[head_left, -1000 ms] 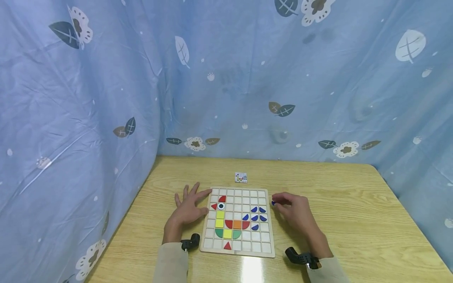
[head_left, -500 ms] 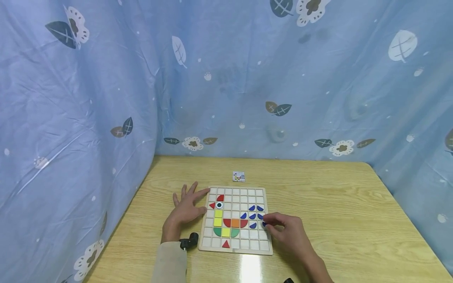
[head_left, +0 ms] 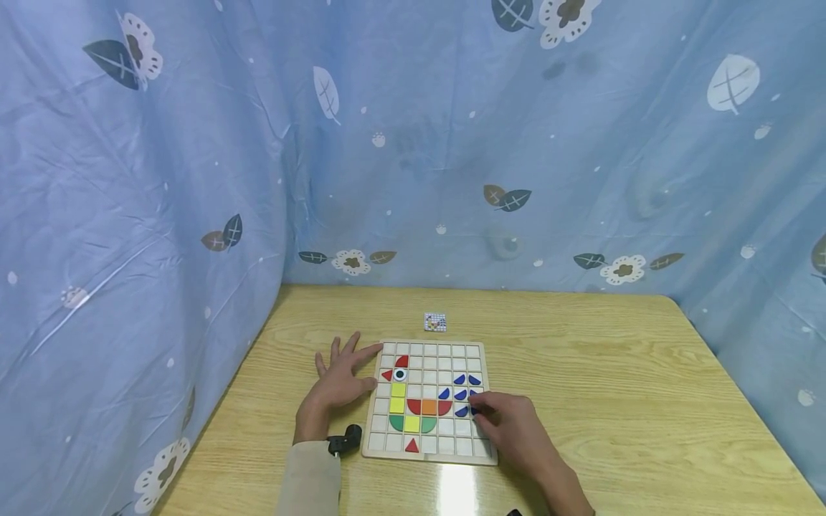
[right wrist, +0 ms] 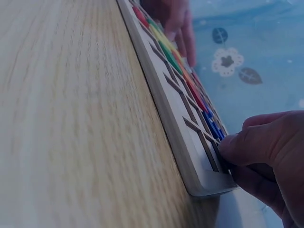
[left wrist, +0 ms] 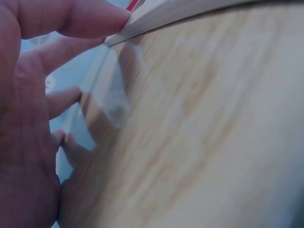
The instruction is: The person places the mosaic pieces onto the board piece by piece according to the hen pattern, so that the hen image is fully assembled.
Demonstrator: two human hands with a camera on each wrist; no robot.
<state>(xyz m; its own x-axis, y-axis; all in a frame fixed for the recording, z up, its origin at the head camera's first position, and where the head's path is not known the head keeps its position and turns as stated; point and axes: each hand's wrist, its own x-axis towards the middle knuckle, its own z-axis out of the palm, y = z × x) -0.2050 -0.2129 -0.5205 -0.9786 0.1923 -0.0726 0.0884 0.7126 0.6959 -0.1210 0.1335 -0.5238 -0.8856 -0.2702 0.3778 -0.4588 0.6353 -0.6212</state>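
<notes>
A wooden grid board (head_left: 445,447) lies on the table, with flat coloured pieces forming a bird. My left hand (head_left: 342,380) is spread at the board's left side; its thumb and index fingertip touch the edge, as the left wrist view also shows at the board's rim (left wrist: 190,15). Over the right-hand column, my right hand (head_left: 514,428) pinches a small blue half-round piece (head_left: 475,411), mostly hidden by the fingers. Several blue half-round pieces (head_left: 460,394) sit in cells beside it. In the right wrist view, thumb and fingers (right wrist: 237,145) meet low at the board's corner.
A small printed picture card (head_left: 435,322) lies behind the board. Red, yellow, orange and green pieces (head_left: 429,406) occupy cells at the board's left and middle. A blue patterned curtain (head_left: 413,143) surrounds the table's back and sides.
My right hand has moved left from beside the board onto its right-hand column, carrying the blue half-round piece. My left hand stays at the board's left edge. The head view has shifted slightly.
</notes>
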